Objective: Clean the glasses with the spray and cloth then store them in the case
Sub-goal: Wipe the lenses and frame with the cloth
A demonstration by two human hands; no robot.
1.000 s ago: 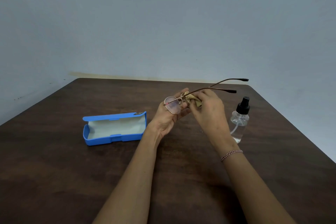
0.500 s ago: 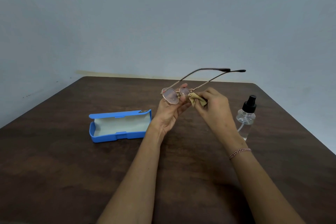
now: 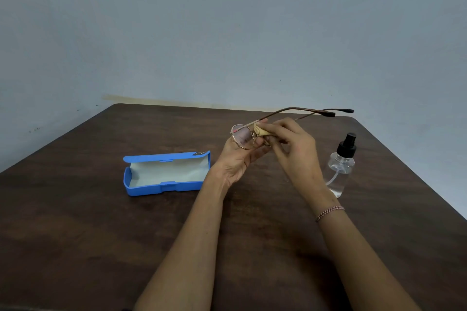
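One pair of glasses (image 3: 242, 137), one cloth (image 3: 261, 131), one spray bottle (image 3: 340, 169), one case (image 3: 164, 187), two hands (image 3: 237, 160) (image 3: 297, 150).

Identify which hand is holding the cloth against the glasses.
The right hand, the one with the braided wrist bracelet, pinches the tan cloth against the glasses; the left hand only holds them from below.

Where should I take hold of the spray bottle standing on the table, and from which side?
Grip the spray bottle by its clear round body, below the shoulder, coming from the side with the right hand, which is nearest. It stands upright, so a sideways wrap keeps it level and leaves the black pump head free for a finger. That hand pinches the cloth; free it first.
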